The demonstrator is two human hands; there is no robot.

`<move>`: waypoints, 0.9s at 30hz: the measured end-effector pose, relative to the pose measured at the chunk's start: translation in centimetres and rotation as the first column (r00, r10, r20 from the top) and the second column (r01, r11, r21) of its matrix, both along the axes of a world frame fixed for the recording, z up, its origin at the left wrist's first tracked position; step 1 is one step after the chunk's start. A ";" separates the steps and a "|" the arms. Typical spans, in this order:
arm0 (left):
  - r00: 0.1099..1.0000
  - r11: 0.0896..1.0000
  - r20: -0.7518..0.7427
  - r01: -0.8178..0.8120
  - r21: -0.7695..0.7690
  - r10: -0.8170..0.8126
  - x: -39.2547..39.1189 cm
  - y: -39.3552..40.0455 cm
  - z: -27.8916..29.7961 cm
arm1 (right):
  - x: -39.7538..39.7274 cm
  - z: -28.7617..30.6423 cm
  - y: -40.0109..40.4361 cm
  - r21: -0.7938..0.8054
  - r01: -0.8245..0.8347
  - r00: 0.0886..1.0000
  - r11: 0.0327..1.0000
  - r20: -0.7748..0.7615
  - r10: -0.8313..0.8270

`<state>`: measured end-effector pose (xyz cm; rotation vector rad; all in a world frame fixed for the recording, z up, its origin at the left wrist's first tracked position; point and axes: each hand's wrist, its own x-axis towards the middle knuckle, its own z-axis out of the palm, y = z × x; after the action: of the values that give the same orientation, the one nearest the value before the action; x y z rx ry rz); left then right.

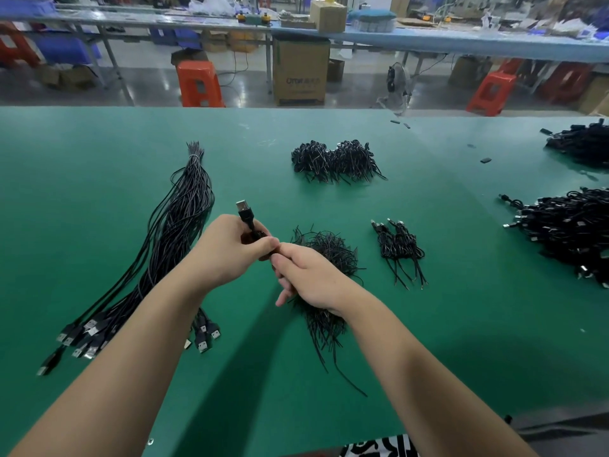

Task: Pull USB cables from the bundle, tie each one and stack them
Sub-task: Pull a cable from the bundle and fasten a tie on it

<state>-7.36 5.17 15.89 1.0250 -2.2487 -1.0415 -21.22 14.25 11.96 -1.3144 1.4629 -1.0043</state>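
Hands meet above the green table [99, 192], both working one black USB cable [245, 214]. The left hand [227, 249] has its fingers curled round the coiled cable, with the silver plug [241, 205] sticking up past the thumb. The right hand [309, 275] touches the left at the fingertips; its thumb and forefinger pinch something thin at the coil, too hidden to tell whether it is a tie or the cable's end, while one finger points down and left, straight. Left of the hands lies the bundle [171, 239], a long sheaf of black cables bound near its far end, its plugs fanned out toward the near edge beside the left forearm. Under and just behind the right hand sits a loose heap of thin black ties [333, 249], with strands trailing toward the near edge. Right of that heap, apart from it, lies a small stack of tied cables [400, 247]. Farther back in the middle of the table is a bigger pile of tied cables [336, 161]. More black cable heaps [566, 225] lie at the right edge. Beyond the table stand orange stools [199, 84], a cardboard box [301, 72] and a long blue workbench [461, 44].
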 end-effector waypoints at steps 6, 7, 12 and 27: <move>0.994 0.996 0.099 0.060 -0.062 -0.054 -0.8 0.0 -0.4 | -0.3 -0.6 -0.1 0.045 0.050 0.966 0.998 -0.258 -0.037; 0.995 0.997 0.086 0.062 -0.043 -0.058 -0.8 -0.1 -0.7 | -0.3 -0.7 0.0 0.024 0.055 0.956 0.998 -0.288 -0.046; 0.994 0.980 -0.097 0.059 0.192 -0.041 -1.5 -0.5 -2.1 | -0.7 -1.0 0.5 -0.170 0.066 0.842 0.983 -0.519 -0.146; 0.921 0.998 0.384 -0.053 -0.028 0.059 -3.2 1.3 -14.3 | -5.2 -3.2 0.0 0.061 0.485 0.875 0.873 -0.029 -0.484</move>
<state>-10.53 6.42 1.57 1.3792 -2.5097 -0.8504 -26.37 14.24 8.73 -0.9176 1.8717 -1.2512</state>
